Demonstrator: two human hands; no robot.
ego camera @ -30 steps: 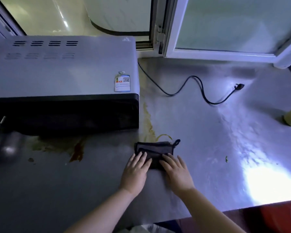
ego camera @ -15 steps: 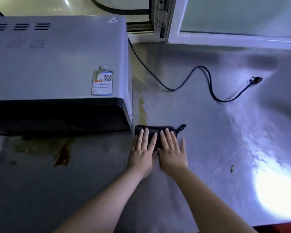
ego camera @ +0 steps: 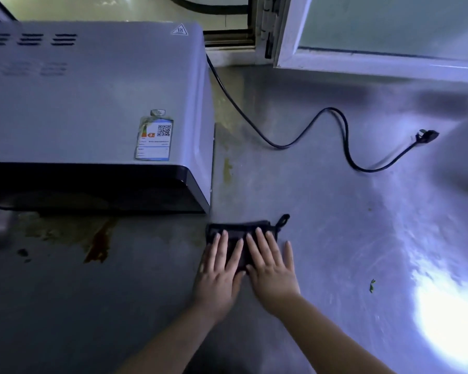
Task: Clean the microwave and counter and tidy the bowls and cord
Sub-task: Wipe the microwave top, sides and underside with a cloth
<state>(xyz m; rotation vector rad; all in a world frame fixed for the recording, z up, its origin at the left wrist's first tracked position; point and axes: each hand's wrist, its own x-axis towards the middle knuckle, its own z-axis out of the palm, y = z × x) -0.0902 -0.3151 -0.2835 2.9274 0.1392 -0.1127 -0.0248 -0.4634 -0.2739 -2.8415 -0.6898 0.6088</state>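
Flat on a dark cloth [ego camera: 239, 229], left hand [ego camera: 219, 268] and right hand [ego camera: 270, 268] press with straight fingers; yellow stain [ego camera: 227, 170] lies directly beyond, on the far side

The microwave [ego camera: 92, 90] is silver-grey on top with a black front, and its white-and-blue label [ego camera: 154, 139] bears a black QR square and an orange mark. In front of the microwave the dull grey desk [ego camera: 335, 225] carries a reddish-brown stain [ego camera: 99, 245]. To the microwave's right are a yellowish streak [ego camera: 227, 168], a black cloth [ego camera: 238, 232] and a black cord [ego camera: 308, 125].
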